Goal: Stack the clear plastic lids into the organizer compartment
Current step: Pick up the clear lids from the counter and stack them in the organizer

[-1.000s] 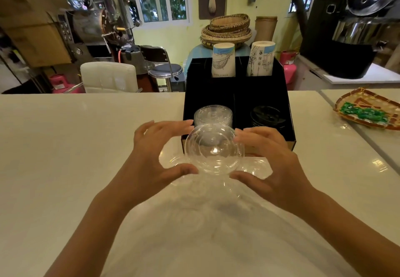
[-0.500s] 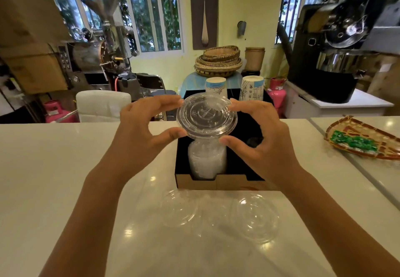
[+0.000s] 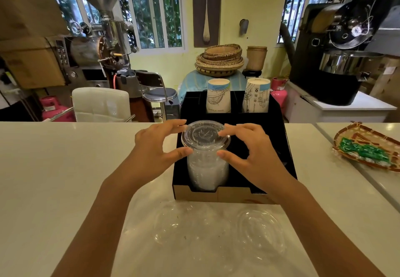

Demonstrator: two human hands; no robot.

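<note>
we're gripping one clear lid [image 3: 205, 134] w/ both hands, left hand [image 3: 160, 146] and right hand [image 3: 249, 148] each pinching its rim betw thumb & fingers, sitting right on top of the lid stack [image 3: 205, 168] in the front-left compartment of the black organizer [image 3: 279, 146]. more loose lids [image 3: 259, 231] are lying on the desk [image 3: 65, 168] just in front of the organizer, and two paper cups [image 3: 218, 95] are standing in its back slots.
</note>
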